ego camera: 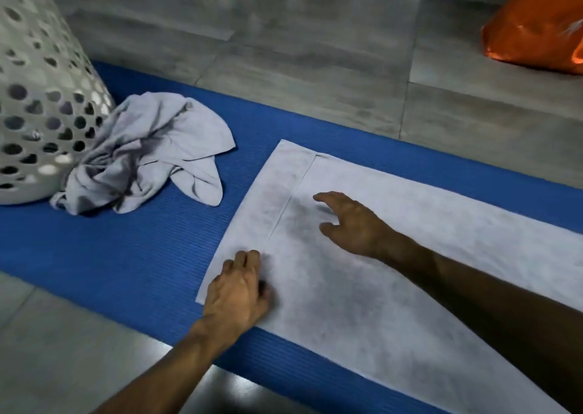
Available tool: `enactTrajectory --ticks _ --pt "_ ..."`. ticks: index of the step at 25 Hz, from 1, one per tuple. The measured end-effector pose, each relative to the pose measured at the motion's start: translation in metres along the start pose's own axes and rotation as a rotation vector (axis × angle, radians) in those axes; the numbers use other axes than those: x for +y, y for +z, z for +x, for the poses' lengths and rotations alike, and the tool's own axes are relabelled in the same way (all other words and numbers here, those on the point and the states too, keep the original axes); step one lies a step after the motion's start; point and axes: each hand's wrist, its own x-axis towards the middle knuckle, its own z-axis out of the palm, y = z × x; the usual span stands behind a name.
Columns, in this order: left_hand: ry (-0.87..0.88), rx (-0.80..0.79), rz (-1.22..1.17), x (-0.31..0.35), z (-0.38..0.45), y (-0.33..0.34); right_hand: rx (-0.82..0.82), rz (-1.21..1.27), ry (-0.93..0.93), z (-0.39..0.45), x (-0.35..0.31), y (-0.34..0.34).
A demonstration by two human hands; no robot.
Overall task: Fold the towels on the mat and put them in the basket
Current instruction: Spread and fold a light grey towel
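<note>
Grey tiled floor carries a blue mat. Beyond the fingers to the left, a perforated white basket touches a crumpled towel. A flat pale towel lies under both hands: left hand pressing, fingers loosely bent; right hand spread wide.

Bare forearms, no sleeves, unadorned wrists
</note>
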Motion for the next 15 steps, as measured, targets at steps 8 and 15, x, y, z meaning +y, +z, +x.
enactTrajectory --ticks 8,15 --pt "-0.066 -0.025 0.000 -0.012 0.011 0.006 0.087 0.190 0.281 0.121 -0.018 0.004" --pt "0.020 -0.045 0.050 -0.029 0.008 0.011 0.211 0.380 0.363 0.153 -0.002 0.013"
